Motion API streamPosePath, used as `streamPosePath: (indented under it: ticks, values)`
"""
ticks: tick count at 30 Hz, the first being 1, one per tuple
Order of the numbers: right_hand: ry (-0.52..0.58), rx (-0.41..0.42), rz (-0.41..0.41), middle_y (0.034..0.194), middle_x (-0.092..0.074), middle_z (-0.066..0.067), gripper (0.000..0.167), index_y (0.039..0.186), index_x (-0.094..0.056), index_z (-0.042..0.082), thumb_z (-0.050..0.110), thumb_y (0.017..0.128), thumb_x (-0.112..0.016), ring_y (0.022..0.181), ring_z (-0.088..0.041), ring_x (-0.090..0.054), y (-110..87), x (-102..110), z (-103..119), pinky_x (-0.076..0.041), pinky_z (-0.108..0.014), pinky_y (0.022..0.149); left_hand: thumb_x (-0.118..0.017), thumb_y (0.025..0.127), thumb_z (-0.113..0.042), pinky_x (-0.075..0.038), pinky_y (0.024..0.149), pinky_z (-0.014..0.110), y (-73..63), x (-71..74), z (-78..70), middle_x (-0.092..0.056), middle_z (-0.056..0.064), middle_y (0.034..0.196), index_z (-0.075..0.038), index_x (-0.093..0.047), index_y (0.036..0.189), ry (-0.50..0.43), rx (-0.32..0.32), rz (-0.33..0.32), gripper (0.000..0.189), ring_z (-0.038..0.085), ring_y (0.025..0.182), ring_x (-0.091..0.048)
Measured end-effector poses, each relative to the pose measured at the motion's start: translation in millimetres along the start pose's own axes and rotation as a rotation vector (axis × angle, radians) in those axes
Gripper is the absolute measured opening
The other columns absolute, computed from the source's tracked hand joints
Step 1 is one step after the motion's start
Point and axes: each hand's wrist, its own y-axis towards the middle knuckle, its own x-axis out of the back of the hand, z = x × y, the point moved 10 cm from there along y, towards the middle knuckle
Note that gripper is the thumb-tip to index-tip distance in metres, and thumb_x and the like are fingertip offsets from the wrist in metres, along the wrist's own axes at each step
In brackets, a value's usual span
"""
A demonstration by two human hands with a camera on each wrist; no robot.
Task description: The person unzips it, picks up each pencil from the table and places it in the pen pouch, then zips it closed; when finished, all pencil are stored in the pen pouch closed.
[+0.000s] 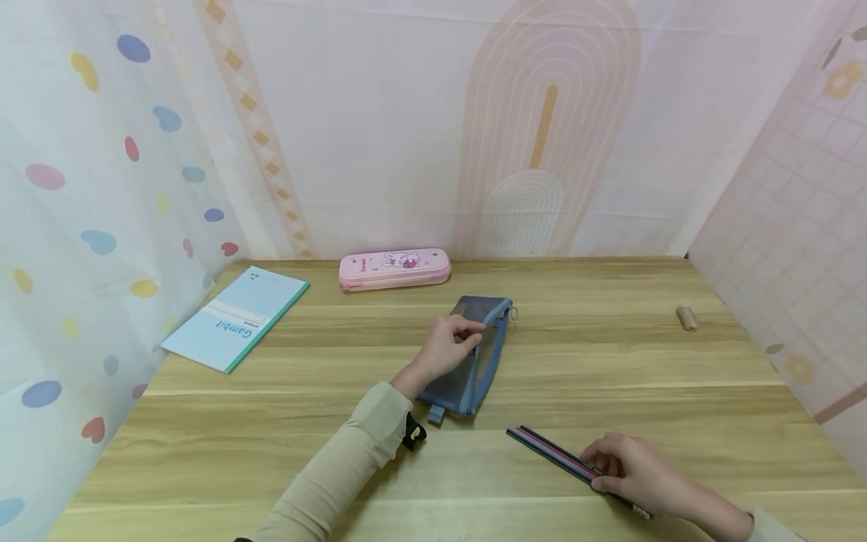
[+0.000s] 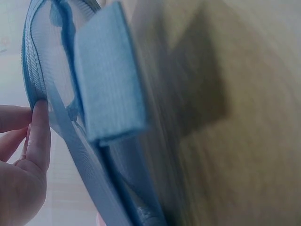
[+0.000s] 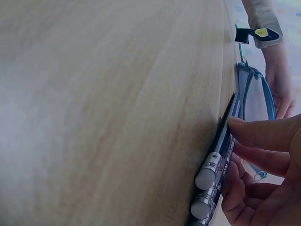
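Observation:
A blue-grey mesh zip pouch (image 1: pixel 450 390) lies on the table with its zipped mouth parted. My left hand (image 1: pixel 447 348) pinches one zipper edge between thumb and fingertips and holds it up, as the left wrist view also shows. A blue fabric tab (image 2: pixel 110 80) sticks out from the pouch's near end. In my right hand (image 1: pixel 633 474) is a small bundle of pencils (image 1: pixel 552 452), gripped toward the eraser end, low over the table. Their dark and pink barrels point toward the pouch. White erasers in silver ferrules (image 3: pixel 207 178) show in the right wrist view.
At the table's back edge rests a pink pencil case (image 1: pixel 395 269) with a rabbit print. A light-blue notebook (image 1: pixel 237 316) lies on the left. Far right on the wooden table (image 1: pixel 609 376) is a small tan cylinder (image 1: pixel 686 318). Patterned curtains (image 1: pixel 379 135) enclose the table.

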Motion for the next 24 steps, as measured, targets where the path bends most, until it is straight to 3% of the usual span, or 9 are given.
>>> streamPosePath:
  ticks: [15, 20, 24]
  values:
    - [0.076, 0.008, -0.001, 0.074, -0.058, 0.005, 0.026, 0.097, -0.064, 0.001, 0.018, 0.077, -0.066, 0.062, 0.004, -0.046, 2.7, 4, -3, -0.042, -0.018, 0.052, -0.058, 0.083, -0.004, -0.046, 0.053, 0.017, -0.2, -0.7, 0.0, -0.063, 0.013, 0.088, 0.002, -0.066, 0.101, -0.008, 0.022, -0.002, 0.02, 0.016, 0.068, -0.057]
    - [0.025, 0.062, -0.121, 0.075, -0.064, -0.002, 0.02, 0.094, -0.065, -0.003, 0.009, 0.078, -0.064, 0.063, 0.003, -0.051, 7.2, 28, 2, -0.046, -0.019, 0.052, -0.058, 0.084, -0.005, -0.046, 0.052, 0.018, 0.6, 1.2, 2.0, -0.062, 0.014, 0.087, 0.002, -0.065, 0.102, -0.022, 0.038, -0.006, 0.021, 0.015, 0.066, -0.057]
    - [-0.009, 0.052, -0.243, 0.076, -0.066, -0.007, 0.024, 0.099, -0.064, -0.004, 0.006, 0.077, -0.064, 0.061, 0.0, -0.054, 15.8, 55, 4, -0.047, -0.019, 0.052, -0.058, 0.083, -0.004, -0.045, 0.051, 0.019, 1.6, 2.6, 3.7, -0.061, 0.013, 0.085, 0.002, -0.065, 0.102, -0.021, 0.049, -0.009, 0.021, 0.013, 0.063, -0.057]
